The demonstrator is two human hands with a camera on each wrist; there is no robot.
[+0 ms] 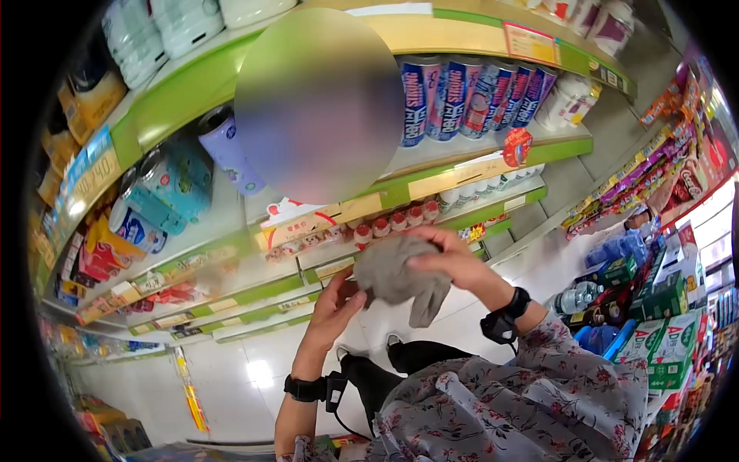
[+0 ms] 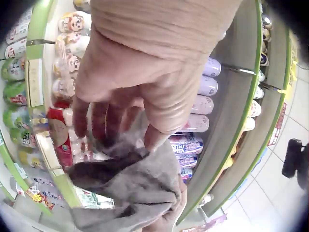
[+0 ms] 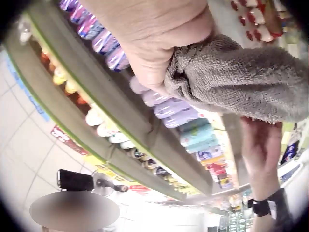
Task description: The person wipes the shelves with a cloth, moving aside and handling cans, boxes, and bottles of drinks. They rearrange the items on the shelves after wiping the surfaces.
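Note:
A crumpled grey cloth [image 1: 400,277], with a looped towel-like surface in the right wrist view, hangs in the air before the shelves. My right hand [image 1: 449,262] grips it from above, thumb on the near side, and a loose end drops below. At the cloth's left side is my left hand [image 1: 333,306], its thumb apart from its loosely bent fingers. Seen from the left wrist, the left fingertips [image 2: 113,128] reach toward a dark fold of the cloth [image 2: 135,191], and the thumb overlaps its edge.
Shelves with green edges [image 1: 385,192] curve around in front, bearing blue-and-pink cans [image 1: 454,100], a purple canister [image 1: 231,150] and small red-capped bottles [image 1: 381,227]. Cartons [image 1: 666,346] and bottled drinks are stacked at the right. White floor tiles [image 1: 246,377] lie below.

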